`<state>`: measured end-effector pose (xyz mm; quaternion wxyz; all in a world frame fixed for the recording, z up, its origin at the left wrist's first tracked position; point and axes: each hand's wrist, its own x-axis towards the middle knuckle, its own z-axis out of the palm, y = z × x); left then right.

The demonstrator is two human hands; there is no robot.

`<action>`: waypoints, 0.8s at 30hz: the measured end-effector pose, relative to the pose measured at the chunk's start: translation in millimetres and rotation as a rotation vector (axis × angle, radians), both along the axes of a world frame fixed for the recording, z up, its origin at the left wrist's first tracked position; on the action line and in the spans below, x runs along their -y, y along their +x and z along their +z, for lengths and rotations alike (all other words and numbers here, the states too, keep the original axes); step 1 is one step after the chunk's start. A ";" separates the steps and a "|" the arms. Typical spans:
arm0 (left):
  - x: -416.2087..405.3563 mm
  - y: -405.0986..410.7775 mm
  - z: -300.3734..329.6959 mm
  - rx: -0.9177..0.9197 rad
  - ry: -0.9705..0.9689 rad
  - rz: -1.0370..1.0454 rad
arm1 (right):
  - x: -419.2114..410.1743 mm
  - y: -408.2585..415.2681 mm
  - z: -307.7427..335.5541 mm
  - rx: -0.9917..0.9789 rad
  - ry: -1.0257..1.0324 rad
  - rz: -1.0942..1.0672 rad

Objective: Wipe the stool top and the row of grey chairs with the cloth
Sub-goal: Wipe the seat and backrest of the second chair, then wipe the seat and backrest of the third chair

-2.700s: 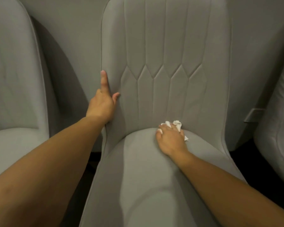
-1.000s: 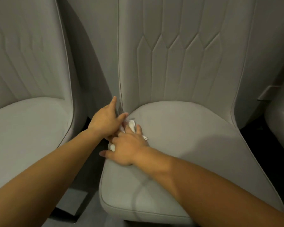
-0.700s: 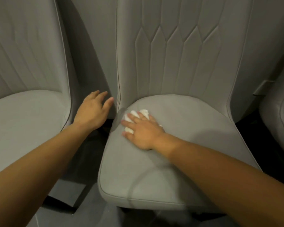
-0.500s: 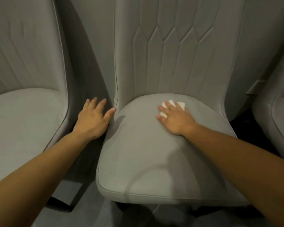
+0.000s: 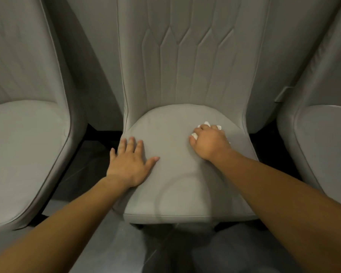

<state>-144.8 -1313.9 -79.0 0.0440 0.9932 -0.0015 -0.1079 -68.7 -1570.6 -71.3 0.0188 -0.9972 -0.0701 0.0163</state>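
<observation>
A grey padded chair (image 5: 177, 186) with a stitched back stands in the middle, facing me. My right hand (image 5: 210, 142) is curled round a small white cloth (image 5: 207, 124) and presses it on the right rear part of the seat. Only scraps of cloth show past the fingers. My left hand (image 5: 130, 163) lies flat with fingers spread on the seat's left edge. The stool is not in view.
A second grey chair (image 5: 22, 154) stands close on the left and a third grey chair (image 5: 327, 144) on the right, with narrow dark gaps between them. Dark floor tiles (image 5: 165, 249) show below the middle seat's front edge.
My right hand slid the cloth from the seat's left rear corner across to its right side. My left hand left the gap beside the chair and now rests flat on the seat.
</observation>
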 end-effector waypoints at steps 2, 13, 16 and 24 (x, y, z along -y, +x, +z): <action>12.5 -11.6 12.7 -0.043 0.008 -0.031 | 0.4 -11.6 18.1 -0.033 0.018 -0.015; 6.9 -51.7 147.5 0.211 0.165 -0.083 | 25.2 -56.5 145.4 -0.046 0.025 -0.014; -8.6 -57.7 193.5 0.245 0.198 -0.084 | 23.1 -62.5 183.3 -0.061 0.044 -0.037; -8.9 -96.0 318.6 0.130 0.231 -0.083 | 20.4 -115.4 306.5 -0.141 0.061 0.009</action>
